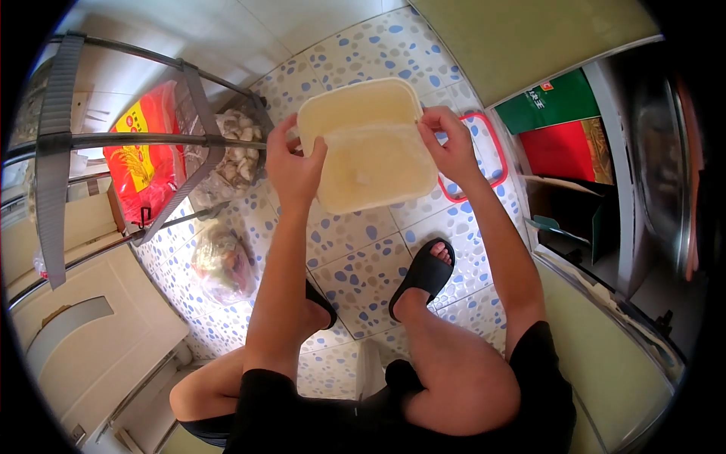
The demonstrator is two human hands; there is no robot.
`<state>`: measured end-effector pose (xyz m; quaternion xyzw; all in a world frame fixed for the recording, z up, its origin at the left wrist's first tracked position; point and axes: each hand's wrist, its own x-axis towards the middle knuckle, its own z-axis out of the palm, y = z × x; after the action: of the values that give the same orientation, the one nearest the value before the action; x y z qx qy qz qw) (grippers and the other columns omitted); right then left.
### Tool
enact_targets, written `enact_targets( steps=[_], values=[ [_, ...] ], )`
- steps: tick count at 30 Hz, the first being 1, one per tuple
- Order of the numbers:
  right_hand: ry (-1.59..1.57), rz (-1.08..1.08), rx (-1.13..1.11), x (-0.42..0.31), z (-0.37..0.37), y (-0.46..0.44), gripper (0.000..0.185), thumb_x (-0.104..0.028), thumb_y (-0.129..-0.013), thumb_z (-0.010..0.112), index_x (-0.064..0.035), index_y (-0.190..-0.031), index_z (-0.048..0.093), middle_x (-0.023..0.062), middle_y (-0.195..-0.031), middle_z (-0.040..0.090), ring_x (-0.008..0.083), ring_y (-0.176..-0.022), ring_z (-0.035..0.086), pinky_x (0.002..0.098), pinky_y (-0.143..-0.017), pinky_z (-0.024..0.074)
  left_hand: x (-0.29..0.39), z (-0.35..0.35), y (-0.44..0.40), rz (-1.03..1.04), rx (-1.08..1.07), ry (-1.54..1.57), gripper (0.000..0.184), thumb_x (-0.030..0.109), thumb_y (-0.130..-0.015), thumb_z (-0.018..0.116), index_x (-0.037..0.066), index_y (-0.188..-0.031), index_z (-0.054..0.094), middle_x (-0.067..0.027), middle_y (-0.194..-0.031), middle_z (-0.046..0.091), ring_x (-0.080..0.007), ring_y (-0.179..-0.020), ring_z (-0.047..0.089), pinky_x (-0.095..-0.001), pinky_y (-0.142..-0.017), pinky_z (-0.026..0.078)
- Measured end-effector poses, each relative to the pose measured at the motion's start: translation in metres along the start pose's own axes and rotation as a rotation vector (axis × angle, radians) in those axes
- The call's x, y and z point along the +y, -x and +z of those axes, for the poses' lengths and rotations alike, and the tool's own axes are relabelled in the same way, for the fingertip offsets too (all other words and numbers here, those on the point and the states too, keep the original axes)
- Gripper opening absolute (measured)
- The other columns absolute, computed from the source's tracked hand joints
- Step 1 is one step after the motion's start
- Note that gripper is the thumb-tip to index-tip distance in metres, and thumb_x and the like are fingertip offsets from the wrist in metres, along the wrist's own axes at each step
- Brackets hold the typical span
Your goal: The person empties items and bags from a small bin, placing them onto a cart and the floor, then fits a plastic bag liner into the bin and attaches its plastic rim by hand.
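Both hands hold a cream-coloured plastic food container [355, 181] above the tiled floor, its inside facing me. My left hand [291, 163] grips the left side, with the thumb over the rim. On the opposite side, my right hand [451, 145] is closed around the upper right edge. A few pale marks or bits show on the container's inner surface; I cannot tell what they are. Behind my right wrist, a clear lid with a red rim [502, 155] lies on the floor, partly hidden by the hand and the container.
To the left stands a metal-and-grey rack [57, 144] with a red and yellow bag [147, 151] and a bag of garlic-like bulbs [238, 147]. A clear plastic bag [223, 261] lies on the floor. An open cupboard at right holds a green box [552, 102] and a pan-like metal item [665, 166].
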<state>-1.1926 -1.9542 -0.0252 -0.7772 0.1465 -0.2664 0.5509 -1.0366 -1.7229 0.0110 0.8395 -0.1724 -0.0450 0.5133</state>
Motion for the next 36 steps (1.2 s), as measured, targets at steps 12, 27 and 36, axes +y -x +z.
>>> enact_targets(
  steps=[12,27,36],
  values=[
    [-0.021,0.184,0.032,0.002,0.012,-0.008,0.043,-0.008,-0.092,0.069,-0.0066,-0.134,0.061,0.0035,-0.074,0.062,0.0098,-0.068,0.061,0.0255,-0.065,0.0516,-0.013,0.013,-0.014,-0.061,-0.039,0.096,0.06,0.016,-0.087,0.071,0.007,-0.144,0.054,-0.0155,-0.129,0.067,-0.022,-0.113,0.067,-0.0326,-0.093,0.053],
    [-0.325,0.146,0.006,-0.012,0.008,0.076,0.054,-0.028,-0.11,0.034,-0.0044,-0.158,0.026,0.0133,-0.164,0.027,0.0233,-0.151,0.025,0.0374,-0.122,0.0214,0.0,0.002,0.022,-0.239,-0.271,0.564,0.072,0.038,-0.104,0.04,0.011,-0.162,0.009,-0.0108,-0.168,0.015,-0.0252,-0.152,0.022,-0.0378,-0.12,0.024],
    [-0.632,0.379,0.08,0.021,0.035,0.078,0.082,-0.065,-0.104,0.025,-0.0074,-0.161,0.015,0.0073,-0.167,0.021,0.0208,-0.153,0.018,0.0365,-0.124,0.0137,0.005,0.027,0.024,-0.344,-0.292,0.795,0.083,0.065,-0.104,0.024,0.01,-0.162,0.001,-0.008,-0.169,0.012,-0.0251,-0.153,0.017,-0.0386,-0.124,0.017]
  ],
)
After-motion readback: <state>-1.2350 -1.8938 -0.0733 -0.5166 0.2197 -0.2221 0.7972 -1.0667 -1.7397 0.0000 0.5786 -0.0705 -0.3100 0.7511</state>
